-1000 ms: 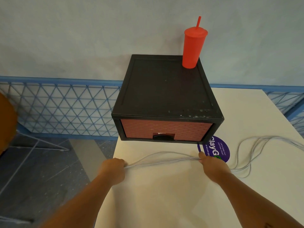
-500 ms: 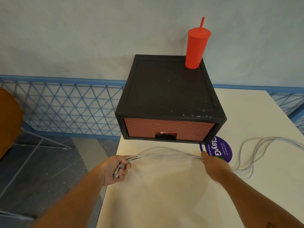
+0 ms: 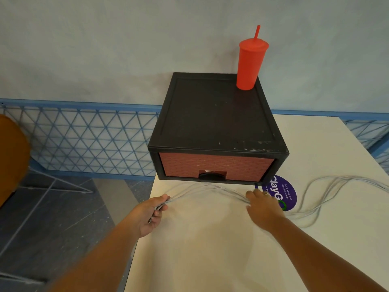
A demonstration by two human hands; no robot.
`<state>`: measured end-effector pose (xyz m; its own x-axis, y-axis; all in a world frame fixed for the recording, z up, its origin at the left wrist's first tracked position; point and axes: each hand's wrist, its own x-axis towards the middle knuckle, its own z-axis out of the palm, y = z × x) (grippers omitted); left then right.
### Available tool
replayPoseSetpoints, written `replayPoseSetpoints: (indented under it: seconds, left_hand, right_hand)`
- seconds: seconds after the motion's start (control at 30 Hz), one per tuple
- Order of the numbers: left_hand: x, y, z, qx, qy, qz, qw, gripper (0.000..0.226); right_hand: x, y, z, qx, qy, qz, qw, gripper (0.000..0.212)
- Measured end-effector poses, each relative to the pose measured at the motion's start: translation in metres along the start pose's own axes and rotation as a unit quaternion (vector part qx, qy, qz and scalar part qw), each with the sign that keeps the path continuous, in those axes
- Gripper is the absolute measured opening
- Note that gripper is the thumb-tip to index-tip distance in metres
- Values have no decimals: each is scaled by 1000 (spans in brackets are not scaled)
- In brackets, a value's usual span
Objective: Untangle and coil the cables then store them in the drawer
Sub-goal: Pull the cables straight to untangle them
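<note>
Slack has come into the cables (image 3: pixel 210 187) — my left hand (image 3: pixel 150 211) grips their ends, right hand (image 3: pixel 263 205) covers them, grip unclear. I'd gather even loops, untwisted.

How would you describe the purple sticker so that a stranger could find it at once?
Start at the black drawer box on the white table. At its front right corner, just beyond the right hand, lies a round purple sticker flat on the tabletop. It is the only purple thing and carries white lettering.
</note>
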<state>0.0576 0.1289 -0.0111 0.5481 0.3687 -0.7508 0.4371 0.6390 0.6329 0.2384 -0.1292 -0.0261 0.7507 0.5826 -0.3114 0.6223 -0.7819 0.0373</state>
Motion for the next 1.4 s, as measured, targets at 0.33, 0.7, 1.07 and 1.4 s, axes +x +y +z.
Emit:
replayPoseSetpoints:
  seconds: [0.33,0.7,1.07,1.4]
  left_hand:
    - [-25,10,27,111,-9,112,987,11]
    - [-43,12,14,92,-52,144,984,32]
    - [-55,16,14,10,-175,18,984,50]
    - [-58,22,23,-46,-151,-26,987,62]
  right_hand:
    - [-12,-118,-63,158,85,-192,965,70]
    - [-14,-136,-100,235,15,-212,949,12]
    - [-24,-143,-101,278,-6,-272,921,11]
    - [-31,-151,-106,85,47,-355,930,21]
